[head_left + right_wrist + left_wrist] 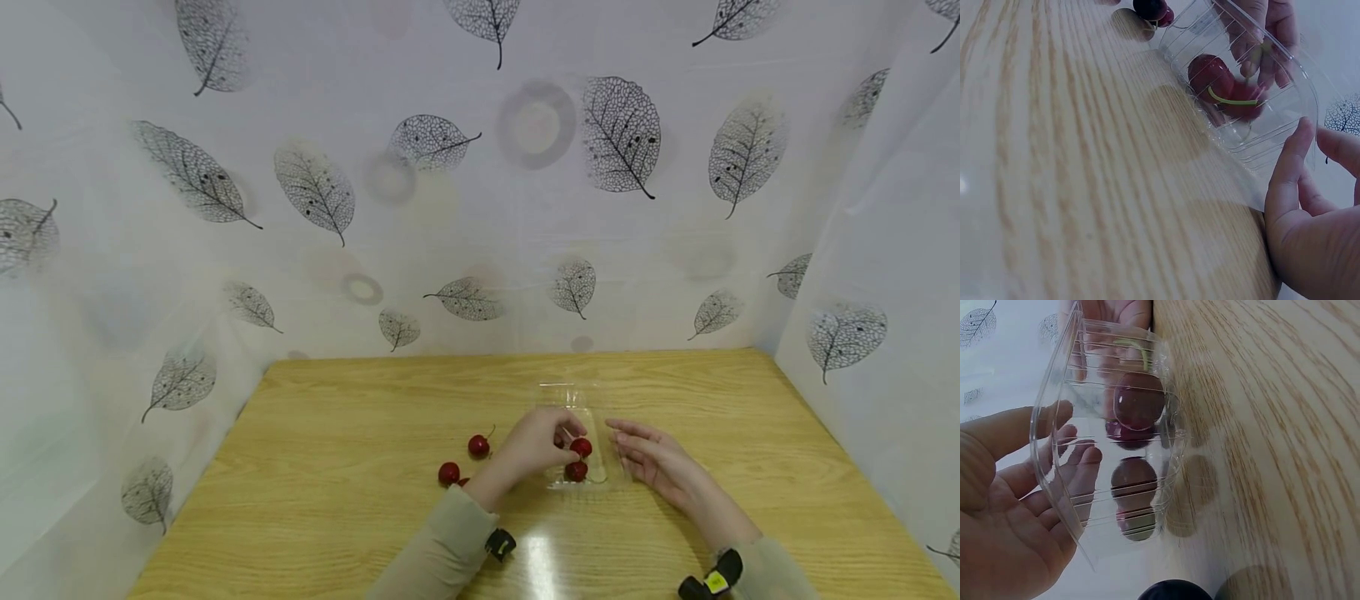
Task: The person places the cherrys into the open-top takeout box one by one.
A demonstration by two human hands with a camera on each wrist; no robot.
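Hovering over some cherries (pixel 576 472) in a clear plastic box (pixel 597 477), the left hand (pixel 537 439) has its fingers loosely bent. Right hand's (pixel 662 462) at the box's side, can't tell if it's pinching. 3 more cherries (pixel 448 473) sit left on the tabletop (pixel 360 408).

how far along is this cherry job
Seemingly partway through filling. Done: at least two cherries sit in the clear container. In hand: the left hand is among them, its grip unclear; the right hand is at the container's right side. Apparently remaining: three loose cherries on the table, one partly hidden.
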